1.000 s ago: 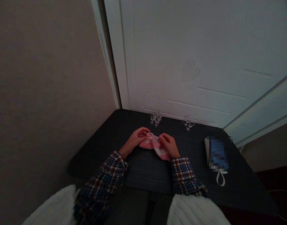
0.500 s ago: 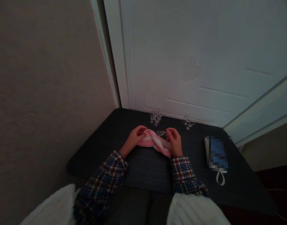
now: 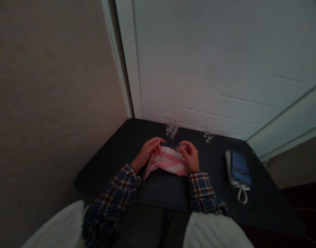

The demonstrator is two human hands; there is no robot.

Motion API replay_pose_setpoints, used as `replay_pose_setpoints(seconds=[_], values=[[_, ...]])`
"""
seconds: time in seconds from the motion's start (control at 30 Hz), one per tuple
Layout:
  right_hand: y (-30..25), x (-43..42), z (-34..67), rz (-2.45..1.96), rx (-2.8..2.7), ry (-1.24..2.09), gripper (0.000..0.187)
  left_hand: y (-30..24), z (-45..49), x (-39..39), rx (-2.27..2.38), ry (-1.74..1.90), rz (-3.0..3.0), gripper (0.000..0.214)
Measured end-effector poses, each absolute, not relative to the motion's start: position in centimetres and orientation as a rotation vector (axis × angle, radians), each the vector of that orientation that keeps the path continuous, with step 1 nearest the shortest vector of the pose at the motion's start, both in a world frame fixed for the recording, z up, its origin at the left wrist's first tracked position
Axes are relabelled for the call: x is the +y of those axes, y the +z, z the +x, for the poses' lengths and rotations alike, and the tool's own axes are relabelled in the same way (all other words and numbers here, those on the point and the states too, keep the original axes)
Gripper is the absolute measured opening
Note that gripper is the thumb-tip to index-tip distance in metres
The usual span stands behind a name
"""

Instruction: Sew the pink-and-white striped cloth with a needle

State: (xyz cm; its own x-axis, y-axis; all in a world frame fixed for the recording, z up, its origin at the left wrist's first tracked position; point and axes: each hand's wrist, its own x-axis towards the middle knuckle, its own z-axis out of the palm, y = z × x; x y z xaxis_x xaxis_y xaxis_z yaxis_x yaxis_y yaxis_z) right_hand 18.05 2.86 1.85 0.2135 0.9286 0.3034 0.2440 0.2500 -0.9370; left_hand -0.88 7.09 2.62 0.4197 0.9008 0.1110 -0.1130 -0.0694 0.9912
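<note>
My right hand (image 3: 190, 156) is closed, with finger and thumb on a small clear stemmed glass (image 3: 177, 149). The fingers partly cover this glass. A pink-and-white striped cloth (image 3: 167, 161) stretches between both hands, its right end against my right palm. Over the cloth's left part is my left hand (image 3: 149, 151), its index finger stretched out and apart from the thumb. Its lower fingers are bent and touch the cloth's edge; whether they grip it is hard to see. One corner of the cloth droops toward the table below my left wrist.
Several small stemmed glasses (image 3: 172, 129) cluster at the back of the dark table (image 3: 108, 158). A smaller group of glasses (image 3: 207, 136) stands farther right. A blurred blue-and-white item with a loop (image 3: 242, 195) lies at the right. A white panel (image 3: 173, 69) rises behind the table.
The cloth was bunched and twisted and is now spread flatter, its left corner drooping. My left fingers have opened from their pinch on it. The glass has turned and sits closer to my right fingers.
</note>
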Motion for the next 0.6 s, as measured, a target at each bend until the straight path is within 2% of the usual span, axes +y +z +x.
replay_pose_setpoints(seconds=[0.23,0.6], values=[[1.4,3.0,17.9,-1.296,-1.396,0.712,0.028,1.4,-0.4,7.5,1.052,0.977,1.885,0.017],[1.4,3.1,17.8,-1.299,-1.521,0.758,0.026,1.2,-0.1,7.2,0.989,0.833,2.214,0.019]])
